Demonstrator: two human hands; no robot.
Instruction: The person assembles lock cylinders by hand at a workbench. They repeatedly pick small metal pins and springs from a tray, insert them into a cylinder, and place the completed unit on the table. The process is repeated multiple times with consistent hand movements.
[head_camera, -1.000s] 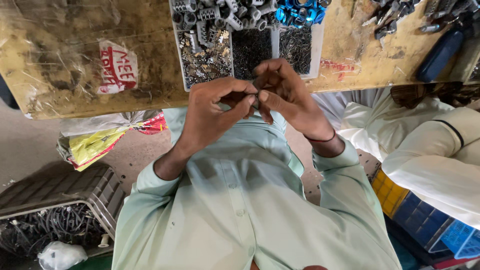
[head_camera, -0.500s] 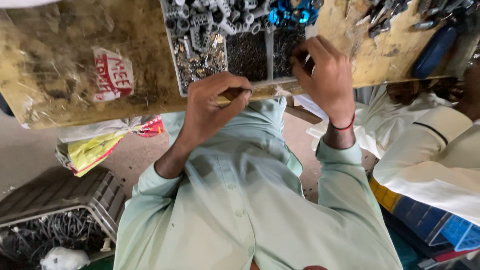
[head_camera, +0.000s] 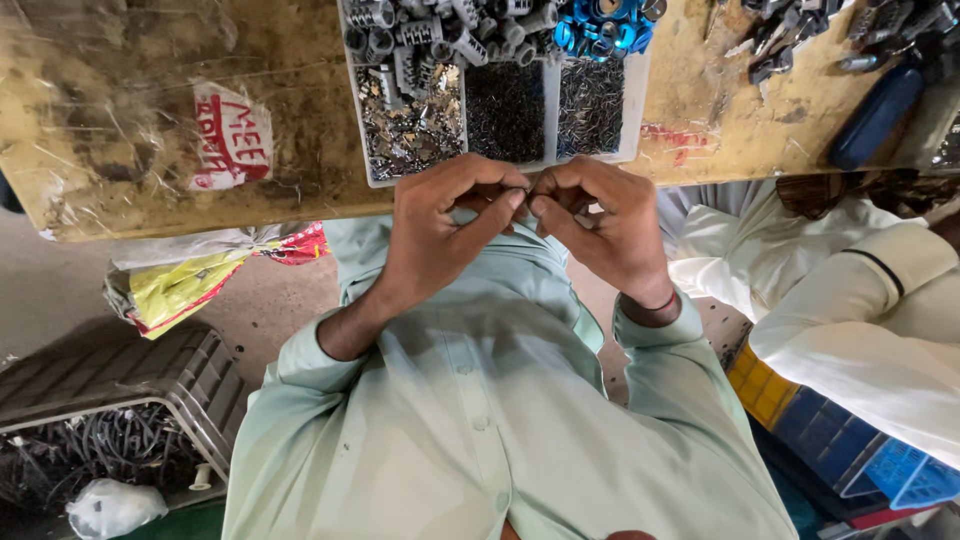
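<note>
Tiny part, too small to identify, pinched between fingertips (head_camera: 515, 197) just below edge of white compartment tray (head_camera: 632, 120). Left hand (head_camera: 440, 225) curled, thumb and forefinger closed on it. Right hand (head_camera: 600, 225) mirrored, fingertips meeting left's, wrist bent over pale green shirt (head_camera: 480, 400). Small screws and metal fittings in tray on worn wooden workbench (head_camera: 150, 100).
</note>
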